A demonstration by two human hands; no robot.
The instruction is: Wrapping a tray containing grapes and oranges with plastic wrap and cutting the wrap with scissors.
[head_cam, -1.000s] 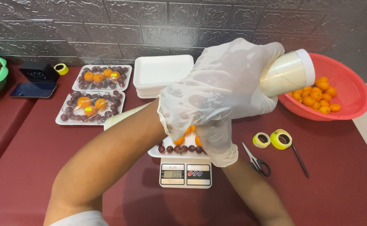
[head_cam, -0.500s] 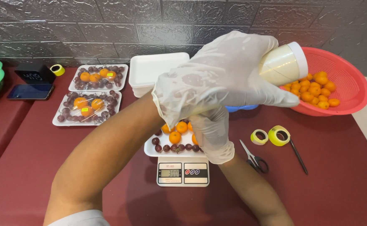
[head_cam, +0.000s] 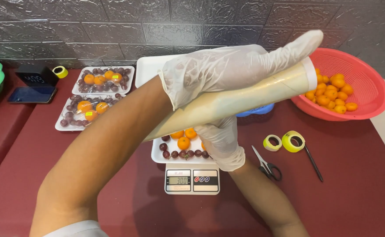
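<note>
One roll of cling film (head_cam: 241, 98) lies slantwise above the bench (head_cam: 355, 184), gripped along its top by the gloved left hand (head_cam: 227, 70). At six o'clock below it, the gloved right hand (head_cam: 221, 140) rests fingers-down on a white tray of grapes and oranges (head_cam: 179, 147) atop a scale (head_cam: 192, 180). Wrapping appears underway; next, film needs drawing across the tray. Scissors (head_cam: 266, 166) and tape rolls (head_cam: 284, 141) lie at four o'clock.

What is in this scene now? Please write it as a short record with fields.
left hand: gloved left hand holds a long cream roll of cling film up over the table
right hand: gloved right hand rests at the white foam tray of oranges and grapes
under tray: small white digital scale
right side: red plastic colander of small oranges, scissors
</note>
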